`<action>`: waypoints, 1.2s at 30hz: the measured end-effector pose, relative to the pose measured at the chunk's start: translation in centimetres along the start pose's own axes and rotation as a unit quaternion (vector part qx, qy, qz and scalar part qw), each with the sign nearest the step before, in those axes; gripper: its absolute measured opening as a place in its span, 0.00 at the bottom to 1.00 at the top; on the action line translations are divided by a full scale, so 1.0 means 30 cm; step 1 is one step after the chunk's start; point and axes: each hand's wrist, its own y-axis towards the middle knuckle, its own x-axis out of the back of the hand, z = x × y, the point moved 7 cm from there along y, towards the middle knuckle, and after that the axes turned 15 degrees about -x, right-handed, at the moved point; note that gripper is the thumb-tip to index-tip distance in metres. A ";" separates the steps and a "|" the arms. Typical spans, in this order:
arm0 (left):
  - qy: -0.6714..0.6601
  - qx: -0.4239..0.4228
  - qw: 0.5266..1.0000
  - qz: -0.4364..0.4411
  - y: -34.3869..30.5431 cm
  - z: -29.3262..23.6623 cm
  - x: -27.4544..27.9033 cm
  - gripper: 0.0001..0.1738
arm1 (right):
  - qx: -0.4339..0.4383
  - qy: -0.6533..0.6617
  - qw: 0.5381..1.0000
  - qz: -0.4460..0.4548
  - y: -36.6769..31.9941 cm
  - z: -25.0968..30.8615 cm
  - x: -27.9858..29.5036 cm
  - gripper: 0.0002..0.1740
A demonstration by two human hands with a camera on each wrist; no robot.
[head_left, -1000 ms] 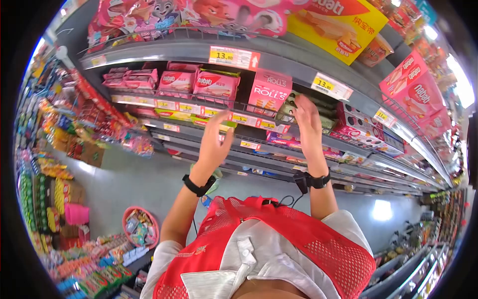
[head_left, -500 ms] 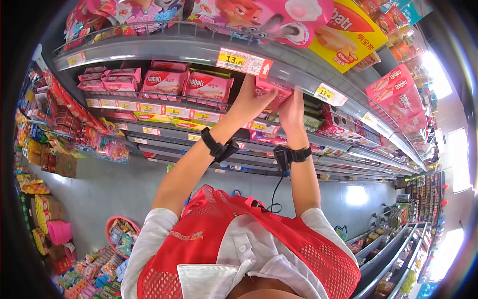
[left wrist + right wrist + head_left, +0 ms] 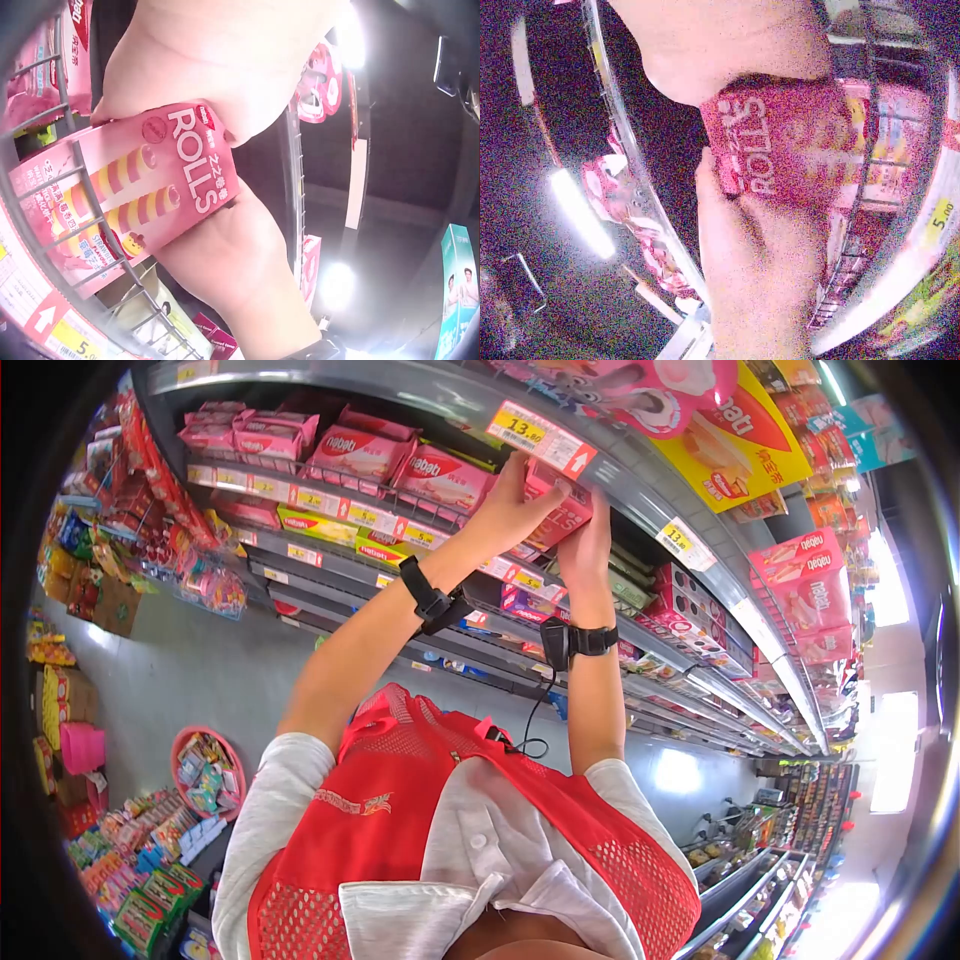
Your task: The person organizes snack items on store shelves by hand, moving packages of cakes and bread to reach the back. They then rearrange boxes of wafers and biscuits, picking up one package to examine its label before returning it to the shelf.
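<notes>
Both my hands hold a pink box of wafer rolls (image 3: 560,525) on the shelf, under the ledge of the shelf above. Its front, printed "ROLLS", faces out behind the thin wire rail (image 3: 97,217) in the left wrist view. My left hand (image 3: 512,518) grips the left side, thumb over the front near the top; its other fingers are mostly hidden. Against the right side lies my right hand (image 3: 587,548), its fingertips reaching up along the box. In the right wrist view, the box (image 3: 780,142) sits between both palms.
Pink nabati wafer packs (image 3: 440,478) stand to the left on the same shelf. Greenish packs (image 3: 630,575) are to the right. A price-tagged ledge (image 3: 640,500) runs just above the hands. Lower shelves hold more boxes, and a pink basket (image 3: 240,785) stands on the floor.
One second ago both hands were apart and empty in front of the shelf. They came together on the rolls box and still hold it; the camera view has tilted and shifted.
</notes>
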 end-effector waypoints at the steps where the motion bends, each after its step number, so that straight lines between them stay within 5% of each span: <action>1: 0.020 0.000 1.000 -0.004 -0.001 0.001 0.014 0.40 | 0.003 0.007 1.000 0.004 -0.003 -0.002 -0.018 0.24; 10: 0.063 -0.030 0.998 -0.013 -0.010 0.003 0.055 0.46 | 0.048 -0.040 0.998 0.011 0.033 -0.012 -0.040 0.27; 14: 0.204 -0.073 0.975 -0.051 -0.014 -0.051 0.136 0.39 | 0.043 -0.055 0.997 0.015 0.003 -0.001 -0.014 0.29; 16: 0.279 -0.065 0.956 -0.066 0.028 -0.088 0.238 0.34 | 0.074 -0.094 0.991 -0.062 -0.054 -0.005 0.064 0.31; 17: 0.250 -0.055 0.964 -0.068 0.056 -0.094 0.287 0.28 | 0.090 -0.112 0.984 -0.101 -0.104 0.000 0.097 0.31; 18: 0.359 -0.126 0.923 -0.061 0.091 -0.108 0.339 0.17 | 0.111 -0.151 0.976 -0.109 -0.177 0.007 0.097 0.31; 21: 0.543 -0.095 0.825 0.120 0.232 0.011 0.417 0.18 | 0.155 -0.326 0.921 -0.146 -0.413 0.027 0.110 0.27; 24: 0.483 -0.032 0.815 0.318 0.323 0.076 0.453 0.19 | 0.155 -0.457 0.846 -0.228 -0.563 -0.001 0.239 0.24; 26: 0.469 0.001 0.792 0.391 0.361 0.161 0.487 0.19 | 0.132 -0.421 0.852 -0.283 -0.635 -0.048 0.365 0.22; 36: 0.476 0.091 0.727 0.487 0.527 0.484 0.603 0.19 | 0.085 -0.288 0.861 -0.411 -0.914 -0.154 0.646 0.22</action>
